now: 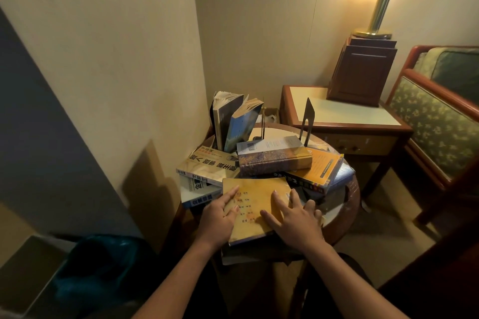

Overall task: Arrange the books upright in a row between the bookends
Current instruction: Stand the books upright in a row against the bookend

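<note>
Head view, left to right from the yellow book lying flat at the surface's near edge. Left of the yellow book lies a white-and-blue stack; beyond it and leftward a black-titled book lies flat, and farther back two standing books lean, pages fanned. The left hand is at the yellow book's left edge, thumb and forefinger on the cover. Whether the other fingers curl under I cannot tell, so that grip is uncertain. The right hand rests on the cover's right part, fingers straight and spread: a released grip, pressing and grasping nothing. Beyond the yellow book a thick grey book tops the pile, the left bookend and right bookend rising behind it with a bare gap between them. An orange book lies beyond and rightward.

The step looks like picking up the yellow book. Next, I judge, both hands must close on its edges, lift it clear, turn it upright and set it in that gap.
</note>
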The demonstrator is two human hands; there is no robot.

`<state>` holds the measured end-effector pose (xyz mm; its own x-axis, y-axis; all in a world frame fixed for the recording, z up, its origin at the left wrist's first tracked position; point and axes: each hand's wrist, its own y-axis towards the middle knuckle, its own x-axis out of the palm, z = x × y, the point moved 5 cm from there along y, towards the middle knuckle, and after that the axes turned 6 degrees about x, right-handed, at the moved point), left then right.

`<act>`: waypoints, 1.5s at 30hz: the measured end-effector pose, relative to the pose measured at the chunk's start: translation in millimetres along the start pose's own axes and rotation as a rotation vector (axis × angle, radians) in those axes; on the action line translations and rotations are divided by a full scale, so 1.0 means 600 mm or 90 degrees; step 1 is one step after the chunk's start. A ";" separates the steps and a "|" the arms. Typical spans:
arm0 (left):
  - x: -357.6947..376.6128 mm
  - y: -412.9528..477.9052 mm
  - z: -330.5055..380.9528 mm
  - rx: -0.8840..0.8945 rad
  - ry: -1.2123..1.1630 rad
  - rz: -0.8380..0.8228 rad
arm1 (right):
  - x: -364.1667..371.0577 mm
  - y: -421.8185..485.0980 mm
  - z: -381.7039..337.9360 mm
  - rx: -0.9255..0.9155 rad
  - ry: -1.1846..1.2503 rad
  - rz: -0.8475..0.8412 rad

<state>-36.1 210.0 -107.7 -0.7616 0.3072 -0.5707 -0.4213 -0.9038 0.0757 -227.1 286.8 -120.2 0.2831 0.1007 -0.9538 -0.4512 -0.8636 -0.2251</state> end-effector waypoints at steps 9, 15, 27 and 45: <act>-0.081 0.035 0.113 0.025 -0.029 -0.014 | -0.027 -0.012 -0.060 -0.078 0.211 -0.049; -0.084 0.045 0.182 0.083 -0.060 -0.025 | -0.051 -0.012 -0.081 -0.156 0.548 -0.050; 0.002 0.029 0.229 0.150 -0.198 -0.024 | -0.161 -0.029 -0.055 -0.240 0.735 -0.055; 0.113 0.034 0.249 0.217 -0.162 -0.036 | -0.241 -0.032 0.043 -0.142 0.745 -0.031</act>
<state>-169.9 256.8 -22.5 -0.8119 0.4559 -0.3648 -0.5721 -0.7460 0.3409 -281.1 301.5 16.8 0.9480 -0.2761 -0.1582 -0.2943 -0.9498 -0.1062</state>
